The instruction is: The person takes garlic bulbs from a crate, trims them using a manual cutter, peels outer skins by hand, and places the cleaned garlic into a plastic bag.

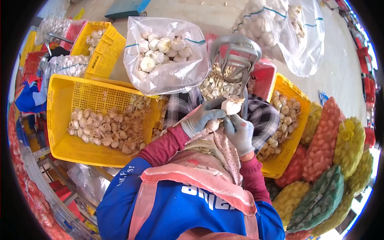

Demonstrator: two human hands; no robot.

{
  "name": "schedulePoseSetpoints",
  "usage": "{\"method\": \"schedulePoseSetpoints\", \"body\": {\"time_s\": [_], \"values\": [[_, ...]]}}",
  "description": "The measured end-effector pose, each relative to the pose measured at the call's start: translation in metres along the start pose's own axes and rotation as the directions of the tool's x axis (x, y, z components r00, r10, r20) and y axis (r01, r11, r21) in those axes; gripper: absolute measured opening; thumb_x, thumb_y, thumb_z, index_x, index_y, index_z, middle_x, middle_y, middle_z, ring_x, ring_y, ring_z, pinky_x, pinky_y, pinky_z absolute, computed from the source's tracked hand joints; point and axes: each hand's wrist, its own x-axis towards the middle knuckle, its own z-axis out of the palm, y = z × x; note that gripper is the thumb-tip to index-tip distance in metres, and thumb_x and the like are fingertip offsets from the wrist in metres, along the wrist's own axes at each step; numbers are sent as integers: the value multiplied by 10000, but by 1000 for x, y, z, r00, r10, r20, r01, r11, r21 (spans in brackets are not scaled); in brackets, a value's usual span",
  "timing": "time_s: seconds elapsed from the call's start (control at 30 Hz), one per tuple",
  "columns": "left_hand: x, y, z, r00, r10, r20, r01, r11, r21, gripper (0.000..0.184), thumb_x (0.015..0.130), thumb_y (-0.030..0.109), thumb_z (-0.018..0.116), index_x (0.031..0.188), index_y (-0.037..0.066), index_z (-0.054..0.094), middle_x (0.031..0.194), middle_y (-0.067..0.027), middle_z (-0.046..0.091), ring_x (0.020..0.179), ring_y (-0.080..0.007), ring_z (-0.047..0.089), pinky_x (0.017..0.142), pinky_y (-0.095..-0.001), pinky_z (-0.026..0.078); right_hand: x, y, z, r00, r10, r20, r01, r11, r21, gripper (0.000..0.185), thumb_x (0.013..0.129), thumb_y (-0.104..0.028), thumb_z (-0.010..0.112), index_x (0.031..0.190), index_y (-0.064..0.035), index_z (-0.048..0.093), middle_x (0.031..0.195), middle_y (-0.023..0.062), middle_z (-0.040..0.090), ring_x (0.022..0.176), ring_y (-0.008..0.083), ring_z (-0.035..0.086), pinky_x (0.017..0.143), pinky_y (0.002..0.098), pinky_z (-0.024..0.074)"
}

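In front of my lap, my left hand (203, 116), in a grey glove, has its fingers closed round a garlic bulb (232, 105). A second garlic bulb (213, 125) sits lower, against the palm side of the same hand. My right hand (241, 133), also gloved, is closed, with its fingertips pressed to the underside of the upper bulb. Whether a small tool is tucked in its fingers is hidden. Just beyond both hands stands a grey metal frame (236, 52) over a red bin (264, 76) with garlic trimmings (218, 82) heaped by it.
Left of me lies a yellow crate (60, 120) with loose garlic; another yellow crate (276, 170) stands at the right. A clear plastic bag (168, 80) of white bulbs is ahead, another bag (304, 60) further right. Filled net sacks (324, 140) crowd the right side.
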Motion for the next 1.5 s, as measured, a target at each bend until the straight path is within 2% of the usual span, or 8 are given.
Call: {"method": "schedulePoseSetpoints", "body": {"time_s": [0.23,0.4,0.53,0.83,0.93,1.1,1.3,1.5], "values": [[-1,-4,-21,998,33,-53,-40,991,-131,744,784,86,738,1454,11,423,1273,-44,596,1103,-119,581,930,-263,490,16,38,-19,945,64,-321,-9,985,170,471,876,-106,574,1320,45,537,1292,212,595,1261,339,518,1077,404,378],[-3,-8,-26,971,148,-187,-163,984,-71,713,808,38,719,1457,31,425,1281,-41,601,1139,-121,579,945,-272,493,14,20,-47,839,387,382,-543,609,578,418,971,-285,542,1205,54,611,698,-10,618,617,40,511,547,217,382],[5,-4,-21,961,138,-239,-158,985,-66,665,790,62,763,1396,43,490,1248,-17,609,1140,-119,566,990,-289,451,9,-25,-80,808,416,417,-582,454,675,532,987,-366,445,1270,71,559,748,35,632,684,134,638,674,249,528],[22,9,-11,954,151,-259,-129,987,98,469,779,38,742,1222,31,588,1066,24,630,969,-67,563,861,-242,471,8,35,-2,953,302,32,-256,743,619,311,934,-157,576,1179,33,594,735,-13,594,646,53,549,570,214,416],[24,0,-13,935,205,-288,-202,979,43,449,756,10,771,1177,25,614,1017,18,651,900,-58,590,829,-227,510,29,74,19,994,102,-27,-87,933,348,383,905,-160,570,1246,16,557,923,197,682,766,369,668,688,386,514],[5,0,-20,921,328,-211,-189,849,494,544,719,79,779,1231,14,609,1118,-54,683,962,-130,631,866,-258,513,13,24,-16,952,-137,-274,61,961,-268,515,841,-122,724,1323,-26,569,1040,172,701,838,301,709,724,357,563],[-30,10,7,897,439,47,-255,427,867,511,663,61,740,1167,87,662,1083,-111,659,933,-291,666,849,-364,541,-3,-10,-3,988,135,-72,-99,922,373,521,757,-142,789,1231,5,632,1071,157,694,840,213,699,731,291,549],[-31,-3,-5,951,305,54,-255,674,693,457,743,43,729,1187,33,622,1105,-76,636,993,-178,616,910,-308,504,-12,-8,22,867,495,52,-375,581,722,116,846,-96,704,924,-12,720,766,69,682,638,150,642,604,261,508]]}}
